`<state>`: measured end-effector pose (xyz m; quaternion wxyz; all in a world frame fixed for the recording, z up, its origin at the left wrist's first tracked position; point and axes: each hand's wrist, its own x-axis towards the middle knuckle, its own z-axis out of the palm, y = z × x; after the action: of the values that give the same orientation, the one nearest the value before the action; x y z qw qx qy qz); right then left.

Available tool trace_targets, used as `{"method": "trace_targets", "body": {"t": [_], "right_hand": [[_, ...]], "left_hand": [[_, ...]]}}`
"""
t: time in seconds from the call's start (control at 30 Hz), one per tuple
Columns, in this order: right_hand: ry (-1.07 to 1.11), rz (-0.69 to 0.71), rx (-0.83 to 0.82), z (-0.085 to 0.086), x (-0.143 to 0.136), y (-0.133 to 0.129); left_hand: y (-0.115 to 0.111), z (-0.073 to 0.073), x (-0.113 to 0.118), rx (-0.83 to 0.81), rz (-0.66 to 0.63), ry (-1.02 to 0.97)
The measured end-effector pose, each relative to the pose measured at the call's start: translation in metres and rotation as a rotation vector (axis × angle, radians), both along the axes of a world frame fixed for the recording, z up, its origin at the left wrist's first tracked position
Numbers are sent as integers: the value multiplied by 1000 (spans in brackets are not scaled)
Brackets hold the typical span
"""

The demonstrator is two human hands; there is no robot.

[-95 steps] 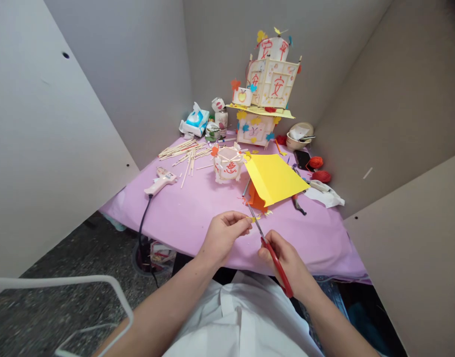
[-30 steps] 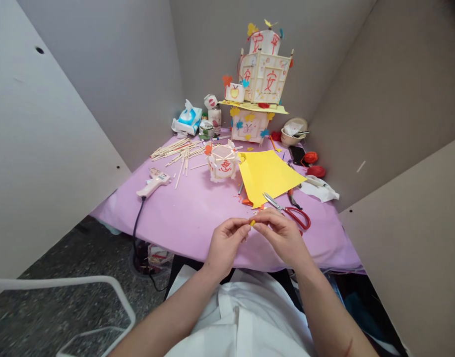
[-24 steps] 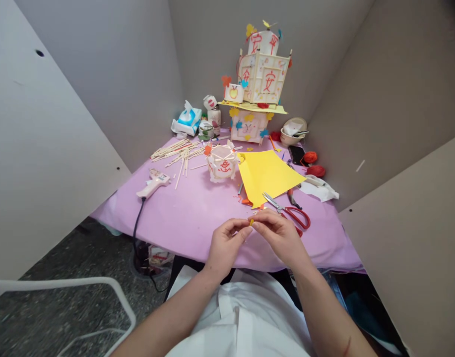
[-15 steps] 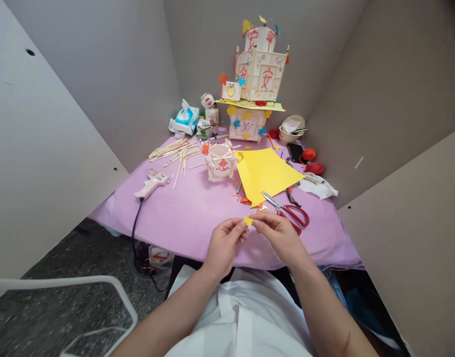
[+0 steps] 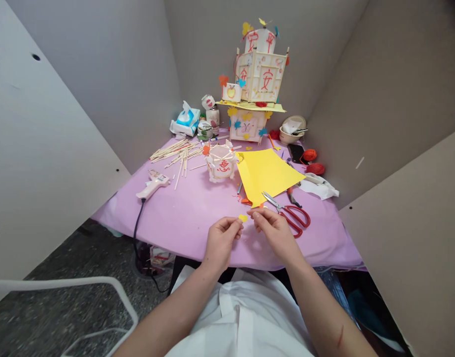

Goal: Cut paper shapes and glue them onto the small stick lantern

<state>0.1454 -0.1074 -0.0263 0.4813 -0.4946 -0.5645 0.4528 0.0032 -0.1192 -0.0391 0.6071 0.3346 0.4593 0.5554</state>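
A small yellow paper cutout (image 5: 242,218), its edge rounded into lobes, is pinched between the thumb and fingers of my left hand (image 5: 222,238) above the front of the table. Just to its right, my right hand (image 5: 274,230) has its fingertips apart from the cutout, thumb and fingers loosely parted with nothing seen between them. Red-handled scissors (image 5: 296,218) lie beside my right hand, blades pointing to the far left. Beyond them a sheet of yellow paper (image 5: 268,171) rests on the cloth. A small paper-and-stick lantern (image 5: 220,162) with red writing stands left of the sheet.
At the back rises a tall decorated paper lantern (image 5: 262,74). A glue gun (image 5: 153,184) and several wooden sticks (image 5: 180,152) lie on the left. Tissues (image 5: 186,119) stand behind. Red yarn balls (image 5: 315,169), a phone (image 5: 296,152) and a bowl (image 5: 292,131) occupy the right.
My right hand has let go of the yellow cutout and drawn slightly away from it. My left hand, still pinching the cutout, has shifted a little left.
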Motion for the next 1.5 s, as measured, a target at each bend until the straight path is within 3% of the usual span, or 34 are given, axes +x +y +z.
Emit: {"method": "trace_targets", "body": {"t": [0.2, 0.37, 0.57, 0.67, 0.77, 0.87, 1.1, 1.23, 1.37, 1.43, 1.5], "right_hand": [[-53, -29, 27, -2, -11, -1], [-74, -23, 27, -4, -3, 2], [-195, -233, 101, -2, 28, 6], [-220, -117, 112, 4, 21, 9], [-215, 15, 131, 13, -2, 19], [-180, 60, 144, 20, -27, 38], [-54, 209, 173, 29, -57, 72], [-9, 118, 198, 28, -65, 84], [-9, -9, 190, 22, -67, 96], [-30, -50, 223, 18, -66, 100], [-62, -85, 279, 16, -65, 103]], "left_hand": [[0, -2, 0, 76, 10, 110], [2, 0, 0, -14, -4, -34], [13, 3, -13, -162, 4, -209], [19, 3, -15, -130, 12, -209], [26, 3, -16, -28, 32, -128], [34, 6, -22, 84, 71, -16], [52, 25, -49, 126, 112, 30], [58, 33, -57, 122, 116, -37], [61, 27, -65, 119, 151, -13], [61, 23, -76, 156, 205, 124], [62, 20, -95, 245, 301, 385]]}}
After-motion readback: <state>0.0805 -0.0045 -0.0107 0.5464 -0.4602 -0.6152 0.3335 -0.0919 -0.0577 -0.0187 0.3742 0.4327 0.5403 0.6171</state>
